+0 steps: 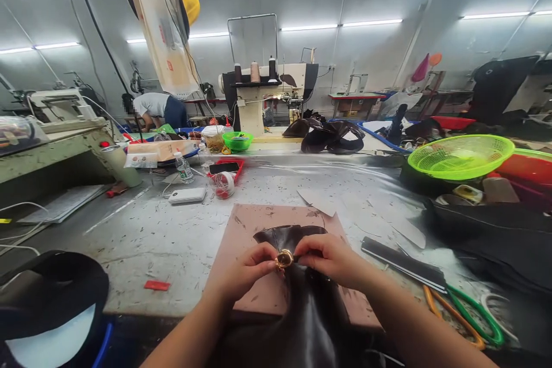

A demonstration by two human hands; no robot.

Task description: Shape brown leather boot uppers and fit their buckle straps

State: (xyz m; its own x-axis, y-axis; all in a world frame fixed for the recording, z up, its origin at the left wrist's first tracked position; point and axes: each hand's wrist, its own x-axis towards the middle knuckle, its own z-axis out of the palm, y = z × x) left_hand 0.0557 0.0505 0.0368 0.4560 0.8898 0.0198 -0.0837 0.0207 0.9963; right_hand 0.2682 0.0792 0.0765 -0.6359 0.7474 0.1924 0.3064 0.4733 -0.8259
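Observation:
A dark, glossy leather boot shaft (310, 310) lies over a pinkish board (245, 230) in front of me, its wide top edge pointing away. At its narrow part sits a gold-coloured buckle (284, 259). My left hand (250, 267) pinches the buckle's left side between thumb and forefinger. On the other side, my right hand (323, 256) is closed on a dark leather strap (295, 259) beside the buckle, with the fingertips partly covering it. Both hands are close together, almost touching the same spot.
Right of the board lie a black strip (403, 263), green-handled scissors (478, 316) and paper pieces (319, 202). A white power bank (187, 195), a bottle (184, 168) and a red tray (226, 168) stand left. Behind are a sewing machine (259, 103) and a green basket (461, 156). One person (159, 108) bends over far left.

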